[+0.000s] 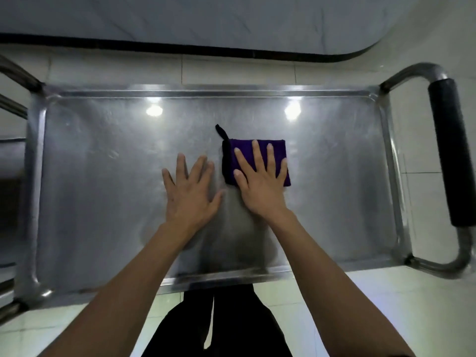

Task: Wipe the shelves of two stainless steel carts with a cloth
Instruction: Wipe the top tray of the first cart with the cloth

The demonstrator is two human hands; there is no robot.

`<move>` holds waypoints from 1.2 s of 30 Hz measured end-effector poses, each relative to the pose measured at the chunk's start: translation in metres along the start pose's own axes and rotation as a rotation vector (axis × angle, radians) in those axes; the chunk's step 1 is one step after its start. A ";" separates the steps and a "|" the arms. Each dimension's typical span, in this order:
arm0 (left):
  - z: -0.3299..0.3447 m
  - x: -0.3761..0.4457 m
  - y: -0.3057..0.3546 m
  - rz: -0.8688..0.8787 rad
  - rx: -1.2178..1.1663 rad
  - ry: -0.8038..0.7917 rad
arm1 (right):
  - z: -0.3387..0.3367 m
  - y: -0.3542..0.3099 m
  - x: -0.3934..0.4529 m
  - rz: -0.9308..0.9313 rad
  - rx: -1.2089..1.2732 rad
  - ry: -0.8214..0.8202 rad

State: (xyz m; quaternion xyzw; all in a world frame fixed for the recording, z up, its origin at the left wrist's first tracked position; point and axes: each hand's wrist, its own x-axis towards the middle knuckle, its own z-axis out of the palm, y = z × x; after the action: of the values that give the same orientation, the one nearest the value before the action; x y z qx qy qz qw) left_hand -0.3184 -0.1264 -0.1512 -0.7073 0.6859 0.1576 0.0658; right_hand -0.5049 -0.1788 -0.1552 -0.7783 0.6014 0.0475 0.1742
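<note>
No legible writing or labels. Right hand (260, 181) lies flat, fingers straight and spread, pressing the folded purple cloth (257, 161) onto the top shelf (103, 176) of the cart, just right of centre. Left hand (190, 191) is flat on bare steel beside the cloth, fingers spread, holding nothing. Cart handle (449, 150) at right.

single head-worn view, looking steeply down, close over the cart shelf (103, 176), wide-angle
</note>
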 end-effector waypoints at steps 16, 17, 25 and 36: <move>-0.005 0.001 0.000 0.005 -0.016 0.003 | -0.039 -0.027 0.160 -0.099 -0.014 0.068; -0.005 0.000 0.000 0.005 -0.012 -0.002 | -0.037 -0.026 0.150 -0.105 -0.016 0.067; -0.016 -0.015 -0.034 0.109 -0.080 -0.014 | -0.010 -0.012 0.030 -0.089 -0.016 0.023; -0.004 -0.046 -0.043 0.066 -0.044 0.024 | 0.066 -0.055 -0.185 0.038 -0.021 0.040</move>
State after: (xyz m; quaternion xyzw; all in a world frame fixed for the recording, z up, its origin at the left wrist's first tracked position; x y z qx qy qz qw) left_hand -0.2762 -0.0821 -0.1379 -0.6873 0.7061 0.1664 0.0367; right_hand -0.4940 0.0249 -0.1525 -0.7691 0.6190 0.0417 0.1532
